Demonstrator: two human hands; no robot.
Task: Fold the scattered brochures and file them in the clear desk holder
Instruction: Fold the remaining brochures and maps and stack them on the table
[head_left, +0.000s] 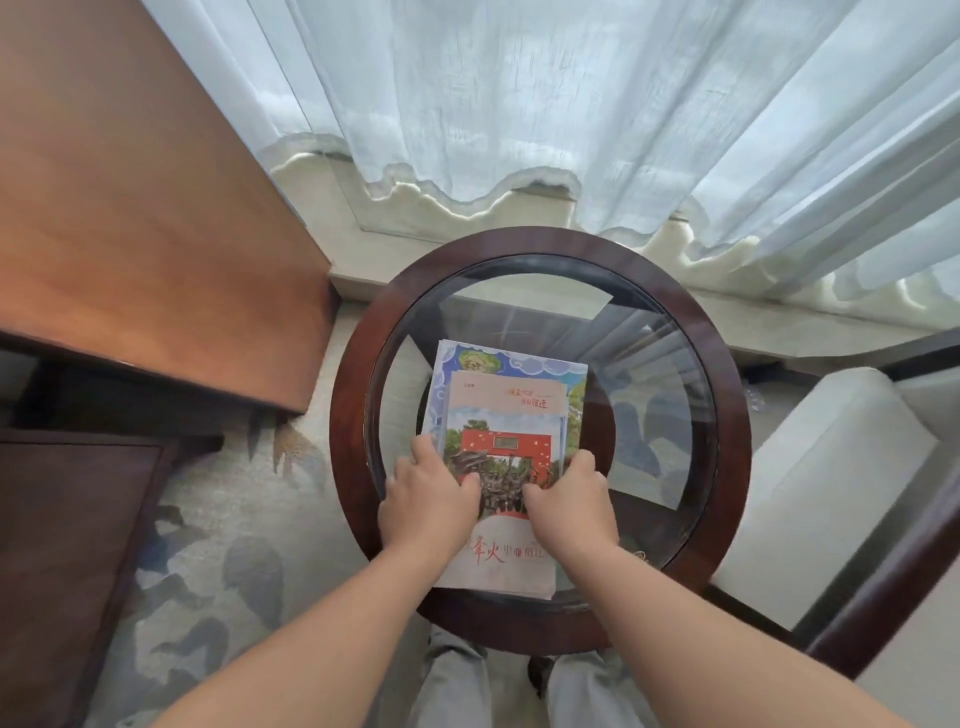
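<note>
A wooden desk (130, 208) fills the upper left of the frame. At centre, a round glass table (358, 415) stands before a pale curtain (519, 104). The left hand (431, 499) curls over the left edge of the brochures (506, 410), a flat stack in the middle of the table. The right hand (569, 499) does the same at the right edge, and both thumbs rest on the top cover. Each grip looks closed on the stack and holds nothing else. A chair (831, 467) sits at the right. No holder shows. The step appears to be gathering the brochures for folding. Next, freeing one sheet calls for a light pinch.
</note>
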